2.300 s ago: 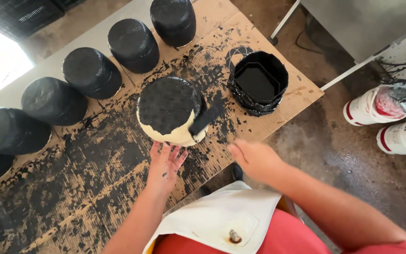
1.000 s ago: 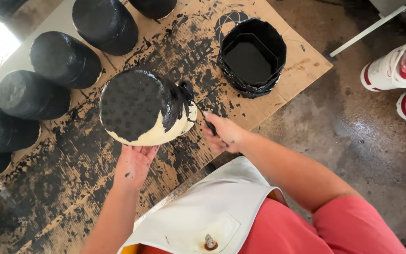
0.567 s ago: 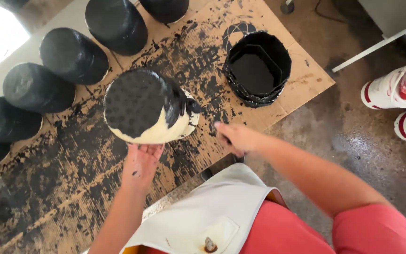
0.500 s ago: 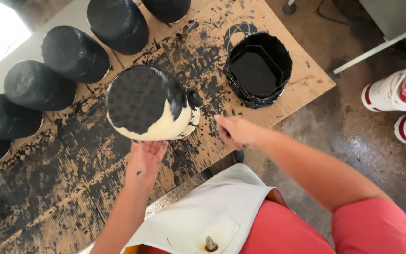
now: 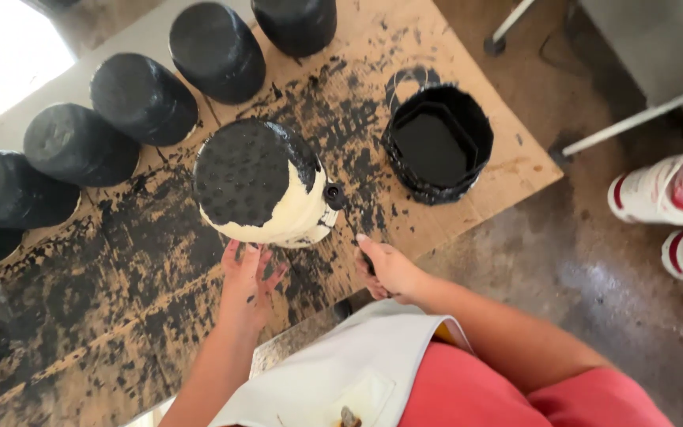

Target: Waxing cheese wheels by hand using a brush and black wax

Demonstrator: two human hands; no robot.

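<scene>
Left hand (image 5: pixel 248 278), fingers spread flat, steadies the near side of the round cream drum (image 5: pixel 266 186), half-coated glossy black, mid-cardboard (image 5: pixel 120 316). Right hand (image 5: pixel 389 267) clenches a black-smeared brush (image 5: pixel 340 207) at its right flank.

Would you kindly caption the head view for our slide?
Left hand steadies a half-blackened cream cylinder on spattered cardboard; right hand grips a brush handle.

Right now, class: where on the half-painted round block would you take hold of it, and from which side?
Grip the half-painted round block on its bare cream lower wall, from the near side where the left hand touches it. The top and far side look wet black; the right hand holds the brush.
</scene>
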